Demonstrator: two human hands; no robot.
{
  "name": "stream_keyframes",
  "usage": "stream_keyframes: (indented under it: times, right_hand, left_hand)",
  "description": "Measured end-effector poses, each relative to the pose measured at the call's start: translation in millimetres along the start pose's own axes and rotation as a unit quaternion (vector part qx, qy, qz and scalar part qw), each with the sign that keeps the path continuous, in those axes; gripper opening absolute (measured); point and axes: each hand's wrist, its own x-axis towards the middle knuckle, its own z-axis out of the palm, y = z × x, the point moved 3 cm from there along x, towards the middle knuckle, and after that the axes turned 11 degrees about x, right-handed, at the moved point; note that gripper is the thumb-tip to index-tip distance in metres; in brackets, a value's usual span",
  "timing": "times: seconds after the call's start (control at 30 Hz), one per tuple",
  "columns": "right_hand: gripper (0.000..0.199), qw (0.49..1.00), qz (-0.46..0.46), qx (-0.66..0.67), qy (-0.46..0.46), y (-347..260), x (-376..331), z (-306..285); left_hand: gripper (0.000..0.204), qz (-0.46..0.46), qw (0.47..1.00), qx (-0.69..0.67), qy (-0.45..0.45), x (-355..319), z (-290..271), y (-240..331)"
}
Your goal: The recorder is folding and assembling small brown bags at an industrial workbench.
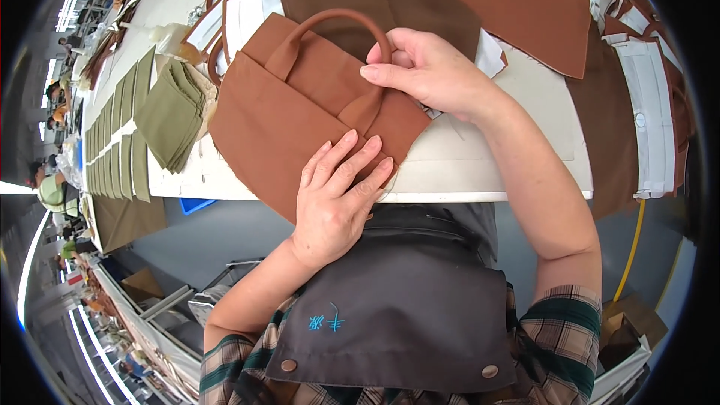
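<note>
Dark grey apron fabric (409,307) with two snap buttons lay closest to the lens, over a plaid shirt (559,322), and both bare forearms rose from it toward the white tabletop (480,169). On that tabletop's near edge sat a rust-brown fabric bag piece (289,116) with a rounded padded handle (341,19) arching over its upper part; its lower corner hung slightly past the edge toward the person.

The left hand (337,187) lay flat on the lower right part of the bag piece, fingers stretched out and close together, pressing the cloth down rather than gripping it. The right hand (424,67) sat at the bag's right side, where the handle's end met the cloth; its thumb and fingers were closed on that handle end, pinching it with the fabric tab just below. The two hands were near each other, the bag's right corner between them.

Left of the bag, a stack of olive-green fabric pieces (171,112) rested on the tabletop, with more green strips (120,135) laid in rows beyond it. Darker brown cut panels (517,0) were spread behind the bag, and further brown and white bag parts (649,112) lay at the far right.
</note>
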Motion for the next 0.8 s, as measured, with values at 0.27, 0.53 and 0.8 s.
stream_keyframes:
  times: [0.27,0.53,0.8]
  right_hand:
    - [0.023,0.999,-0.014,-0.026,-0.022,-2.5,3.8,-4.6]
    - [0.019,0.991,-0.076,0.103,-0.041,10.0,0.4,8.4]
    - [0.02,0.985,-0.109,-0.007,-0.13,-72.6,-63.8,-16.7]
  left_hand:
    - [0.038,-0.014,1.0,0.022,-0.014,5.9,-0.7,6.1]
    - [0.038,-0.032,0.974,-0.188,0.121,3.3,-20.5,-19.0]
    - [0.058,-0.248,0.822,-0.511,0.045,3.2,-60.2,-75.3]
